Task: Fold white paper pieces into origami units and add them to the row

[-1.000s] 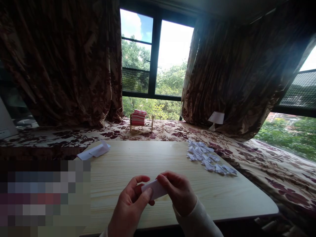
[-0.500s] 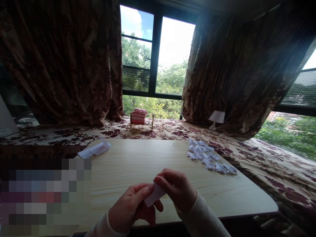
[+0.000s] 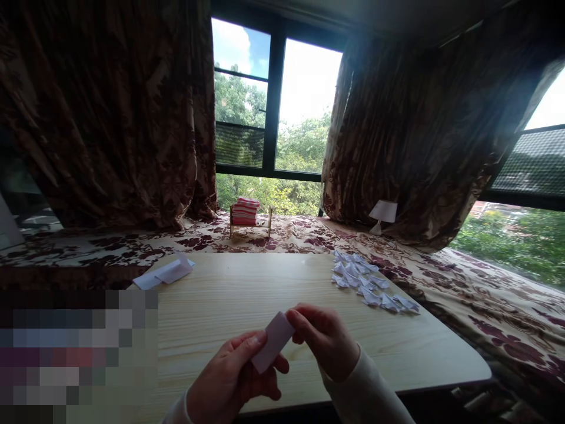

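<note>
A small folded piece of white paper [image 3: 272,344] is held above the near part of the wooden table [image 3: 247,282]. My left hand [image 3: 236,368] grips its left side, thumb on top and fingers underneath. At its upper right corner, my right hand [image 3: 324,338] pinches the edge between thumb and fingers. Several small folded white paper pieces [image 3: 359,277] lie in a cluster at the table's far right. On the far left of the table rest some white paper strips [image 3: 165,272].
Beyond the table, a floral-covered ledge [image 3: 300,232] carries a small rack [image 3: 251,228] with striped folded cloths [image 3: 245,211] and a white lamp [image 3: 383,212]. Dark patterned curtains [image 3: 397,118] flank the window. The lower left is blurred into blocks.
My right hand has slid from over the paper to its upper right corner, so more of the paper shows. My left hand keeps its grip. The view has shifted slightly.
</note>
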`<state>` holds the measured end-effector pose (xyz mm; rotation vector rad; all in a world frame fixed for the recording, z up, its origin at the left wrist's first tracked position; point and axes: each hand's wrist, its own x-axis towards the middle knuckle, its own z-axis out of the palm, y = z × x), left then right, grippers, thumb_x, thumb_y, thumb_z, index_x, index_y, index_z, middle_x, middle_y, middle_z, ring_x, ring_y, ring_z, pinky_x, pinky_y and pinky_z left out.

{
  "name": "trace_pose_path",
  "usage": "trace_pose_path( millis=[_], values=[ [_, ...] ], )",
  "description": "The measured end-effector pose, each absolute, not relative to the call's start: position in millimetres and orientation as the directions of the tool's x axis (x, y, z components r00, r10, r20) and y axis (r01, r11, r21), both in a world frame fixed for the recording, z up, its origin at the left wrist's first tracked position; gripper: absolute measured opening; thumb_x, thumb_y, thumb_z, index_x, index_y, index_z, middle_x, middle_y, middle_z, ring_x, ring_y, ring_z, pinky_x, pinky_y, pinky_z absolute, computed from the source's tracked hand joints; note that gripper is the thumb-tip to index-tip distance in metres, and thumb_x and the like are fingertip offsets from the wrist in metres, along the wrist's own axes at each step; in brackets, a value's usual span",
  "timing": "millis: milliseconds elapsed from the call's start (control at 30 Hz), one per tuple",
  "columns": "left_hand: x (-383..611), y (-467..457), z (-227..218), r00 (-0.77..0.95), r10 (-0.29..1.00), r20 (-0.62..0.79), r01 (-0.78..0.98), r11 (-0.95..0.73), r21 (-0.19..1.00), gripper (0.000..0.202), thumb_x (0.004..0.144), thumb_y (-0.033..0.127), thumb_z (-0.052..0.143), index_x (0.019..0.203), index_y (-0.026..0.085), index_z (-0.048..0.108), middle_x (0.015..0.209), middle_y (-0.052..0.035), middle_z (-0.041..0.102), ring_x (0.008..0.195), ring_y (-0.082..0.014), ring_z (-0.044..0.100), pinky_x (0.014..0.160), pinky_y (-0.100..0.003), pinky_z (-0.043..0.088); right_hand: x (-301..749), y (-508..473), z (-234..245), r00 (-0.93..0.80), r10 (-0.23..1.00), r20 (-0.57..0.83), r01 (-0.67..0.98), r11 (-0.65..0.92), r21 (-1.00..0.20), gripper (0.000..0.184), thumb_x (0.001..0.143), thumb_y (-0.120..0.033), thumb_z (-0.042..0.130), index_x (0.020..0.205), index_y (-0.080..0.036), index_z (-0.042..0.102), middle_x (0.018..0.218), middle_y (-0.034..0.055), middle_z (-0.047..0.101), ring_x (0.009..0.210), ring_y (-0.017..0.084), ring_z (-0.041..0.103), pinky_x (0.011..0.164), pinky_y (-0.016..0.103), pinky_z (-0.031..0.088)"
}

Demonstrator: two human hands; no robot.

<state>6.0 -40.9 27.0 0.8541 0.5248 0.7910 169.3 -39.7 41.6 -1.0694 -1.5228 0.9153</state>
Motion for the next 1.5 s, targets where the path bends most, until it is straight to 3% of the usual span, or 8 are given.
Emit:
trace_pose_path(
  millis=[633,733,900,1033,1133,1267,1433,1500],
  values=[
    [9,-42,23,0.541,0.835,-0.101,-0.403,0.363,0.84,0.031,0.076,0.039,0.06,0.086,0.011,0.067,0.069,-0.0079,0.066,0.053,-0.0128,0.057,0.055,-0.026,0.046,167,-41,47,-0.075,0.944,0.32,0.187,0.329,-0.926,0.039,0.079,-0.047,0.051,0.064,-0.013,0.061,0.05,-0.0011,0.05,0.049,0.011,0.047,0.047,0.022,0.038],
    [10,-43,22,0.459,0.884,-0.09,-0.33,0.264,0.906,0.035,0.075,0.044,0.059,0.086,0.011,0.067,0.07,-0.0087,0.067,0.053,-0.0131,0.057,0.056,-0.027,0.046,166,-41,46,-0.076,0.945,0.318,0.173,0.326,-0.929,0.038,0.078,-0.046,0.053,0.063,-0.012,0.061,0.051,-0.0003,0.052,0.051,0.011,0.048,0.048,0.022,0.038],
    [15,-49,28,0.36,0.932,0.05,-0.162,0.01,0.987,0.037,0.078,0.045,0.053,0.091,0.013,0.066,0.076,-0.0074,0.066,0.064,-0.0172,0.059,0.063,-0.029,0.047,156,-39,40,-0.128,0.962,0.242,0.061,0.251,-0.966,0.03,0.07,-0.041,0.063,0.064,-0.013,0.057,0.05,-0.0016,0.051,0.047,0.011,0.049,0.046,0.023,0.039],
    [16,-51,34,0.329,0.927,0.18,0.011,-0.194,0.981,0.031,0.083,0.04,0.047,0.084,0.016,0.067,0.068,-0.0033,0.062,0.067,-0.0171,0.055,0.064,-0.026,0.042,152,-37,34,-0.156,0.96,0.233,-0.022,0.232,-0.972,0.027,0.069,-0.039,0.063,0.065,-0.015,0.054,0.048,-0.0019,0.052,0.044,0.012,0.05,0.043,0.023,0.039],
    [14,-50,37,0.308,0.907,0.288,0.117,-0.336,0.934,0.03,0.085,0.037,0.044,0.078,0.018,0.067,0.069,-0.0029,0.058,0.071,-0.0175,0.053,0.068,-0.025,0.04,150,-40,36,-0.104,0.938,0.33,0.07,0.338,-0.938,0.02,0.07,-0.032,0.063,0.062,-0.015,0.057,0.049,-0.0024,0.05,0.047,0.011,0.047,0.047,0.024,0.038],
    [10,-48,40,0.331,0.895,0.3,0.19,-0.374,0.908,0.029,0.084,0.033,0.046,0.069,0.017,0.066,0.069,-0.0025,0.054,0.07,-0.0171,0.051,0.066,-0.024,0.038,144,-43,39,-0.009,0.87,0.492,0.19,0.485,-0.854,0.017,0.072,-0.025,0.059,0.057,-0.015,0.059,0.054,-0.0017,0.048,0.054,0.011,0.043,0.051,0.023,0.038],
    [-17,-35,38,0.308,0.911,0.273,0.269,-0.359,0.894,0.031,0.079,0.031,0.05,0.053,0.017,0.058,0.057,0.0003,0.05,0.06,-0.0157,0.048,0.059,-0.024,0.036,163,-37,35,0.049,0.88,0.472,0.176,0.457,-0.872,0.019,0.071,-0.027,0.06,0.058,-0.014,0.059,0.054,-0.0015,0.048,0.053,0.011,0.043,0.051,0.024,0.037],
    [-30,-29,40,0.149,0.933,0.329,0.349,-0.361,0.865,0.025,0.074,0.027,0.055,0.052,0.018,0.06,0.057,-0.0005,0.054,0.064,-0.0178,0.052,0.063,-0.025,0.038,180,-36,38,0.164,0.883,0.439,0.175,0.412,-0.894,0.019,0.074,-0.032,0.059,0.066,-0.015,0.059,0.056,-0.0009,0.051,0.053,0.012,0.045,0.051,0.024,0.037]
  ],
)
